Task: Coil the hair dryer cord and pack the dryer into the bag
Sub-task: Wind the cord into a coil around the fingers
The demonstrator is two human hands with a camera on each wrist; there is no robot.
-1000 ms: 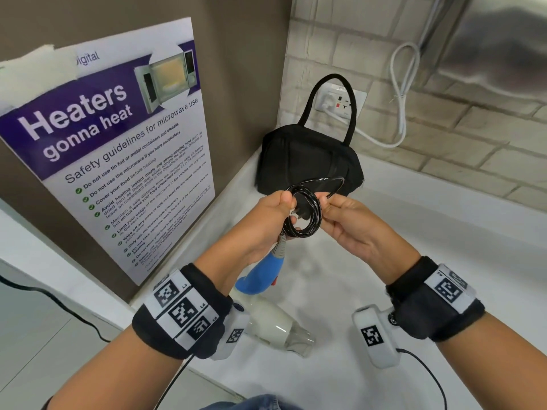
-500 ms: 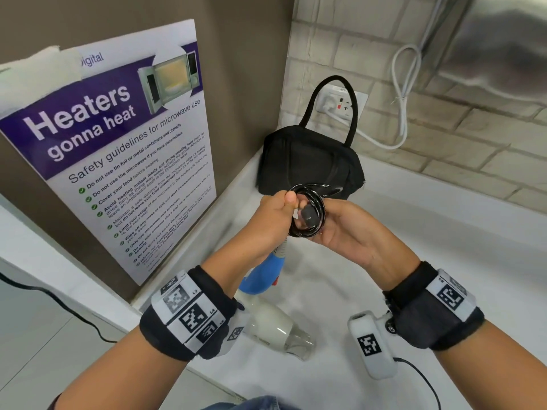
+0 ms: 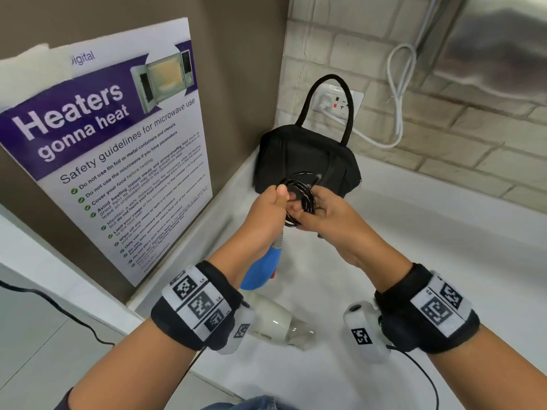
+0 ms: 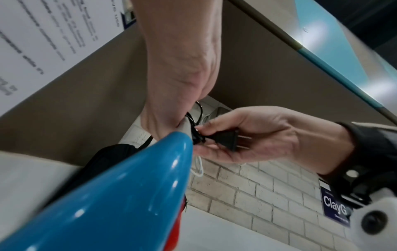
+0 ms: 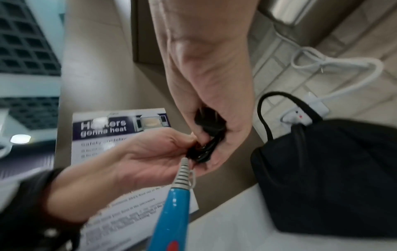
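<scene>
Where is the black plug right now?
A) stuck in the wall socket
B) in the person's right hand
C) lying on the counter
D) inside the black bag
B: the left wrist view shows the black plug pinched in the right hand, beside the coiled cord that the left hand holds, in front of the black bag.

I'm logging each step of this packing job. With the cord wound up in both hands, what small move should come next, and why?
Probably tuck the plug, pinched by the right hand, through the coiled cord that the left hand holds, so the loops stay together before the hair dryer goes into the black bag behind.
</scene>
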